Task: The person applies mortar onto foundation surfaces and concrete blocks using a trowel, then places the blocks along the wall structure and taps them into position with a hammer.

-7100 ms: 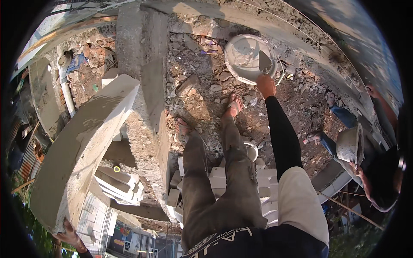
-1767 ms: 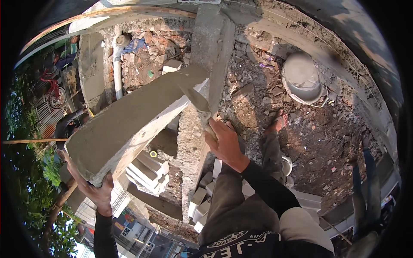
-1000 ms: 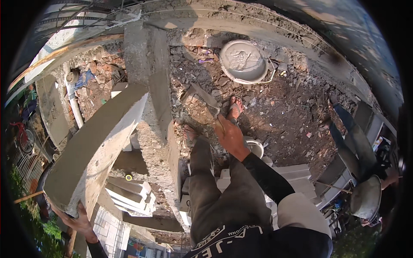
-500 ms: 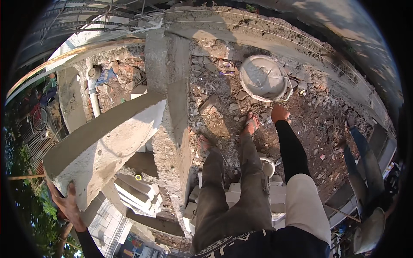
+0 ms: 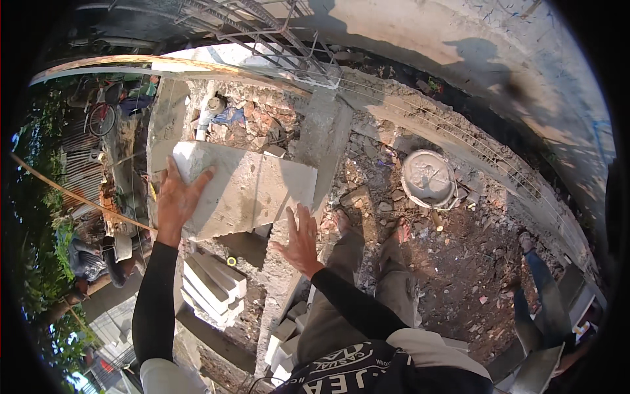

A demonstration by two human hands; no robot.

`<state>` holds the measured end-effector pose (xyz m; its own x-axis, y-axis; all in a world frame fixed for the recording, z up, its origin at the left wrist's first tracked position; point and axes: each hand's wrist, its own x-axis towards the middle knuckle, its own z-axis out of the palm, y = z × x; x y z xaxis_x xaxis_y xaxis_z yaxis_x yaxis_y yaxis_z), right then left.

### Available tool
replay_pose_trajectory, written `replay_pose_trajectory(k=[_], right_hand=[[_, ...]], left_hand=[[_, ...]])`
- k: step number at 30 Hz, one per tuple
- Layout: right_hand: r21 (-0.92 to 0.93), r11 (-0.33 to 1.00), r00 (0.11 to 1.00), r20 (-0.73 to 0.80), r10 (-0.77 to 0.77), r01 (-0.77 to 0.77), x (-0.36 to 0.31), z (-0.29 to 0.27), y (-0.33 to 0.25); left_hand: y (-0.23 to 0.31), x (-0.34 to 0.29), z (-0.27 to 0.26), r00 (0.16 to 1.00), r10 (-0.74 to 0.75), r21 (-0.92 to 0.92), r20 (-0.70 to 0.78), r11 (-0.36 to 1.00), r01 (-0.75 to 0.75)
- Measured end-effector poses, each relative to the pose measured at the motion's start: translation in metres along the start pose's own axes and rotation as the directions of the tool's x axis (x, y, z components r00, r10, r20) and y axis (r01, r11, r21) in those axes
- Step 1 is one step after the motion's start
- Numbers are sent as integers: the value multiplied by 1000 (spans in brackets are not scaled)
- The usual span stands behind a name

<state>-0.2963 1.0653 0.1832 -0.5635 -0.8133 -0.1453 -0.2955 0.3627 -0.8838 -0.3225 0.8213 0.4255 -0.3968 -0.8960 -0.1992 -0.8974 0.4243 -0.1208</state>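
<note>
A broad pale-grey slab (image 5: 252,187), rough and stained, spans from the concrete wall top (image 5: 321,134) toward the left. My left hand (image 5: 177,200) lies on its left end with thumb and fingers spread, touching the surface. My right hand (image 5: 300,241) is by the slab's near right corner, fingers stretched apart and nothing in it; whether the fingertips touch the slab I cannot tell. A round bucket (image 5: 426,172) filled with grey mortar stands on the rubble to the right, beyond my feet.
Several pale blocks (image 5: 213,285) are stacked below the slab. Broken rubble (image 5: 453,282) covers the ground around my legs. A rebar cage (image 5: 256,29) rises at the top, and strings run along the far wall. Another person's legs (image 5: 545,282) show at right; another person (image 5: 95,262) is at left.
The slab has swung flatter, showing its broad face. My left hand has shifted onto that face. My right hand has left the bucket's side and come to the slab's near right corner.
</note>
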Motion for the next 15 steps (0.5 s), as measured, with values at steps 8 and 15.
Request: replay_pose_trajectory(k=[8,15], right_hand=[[99,927,915,-153,372,-360,57,53,-74],[151,900,886,-169,432,-409,95,74,-79]], left_hand=[[13,93,-32,924,140,0,357,989,-150],[37,157,-31,825,321,-35,464,938,-345]])
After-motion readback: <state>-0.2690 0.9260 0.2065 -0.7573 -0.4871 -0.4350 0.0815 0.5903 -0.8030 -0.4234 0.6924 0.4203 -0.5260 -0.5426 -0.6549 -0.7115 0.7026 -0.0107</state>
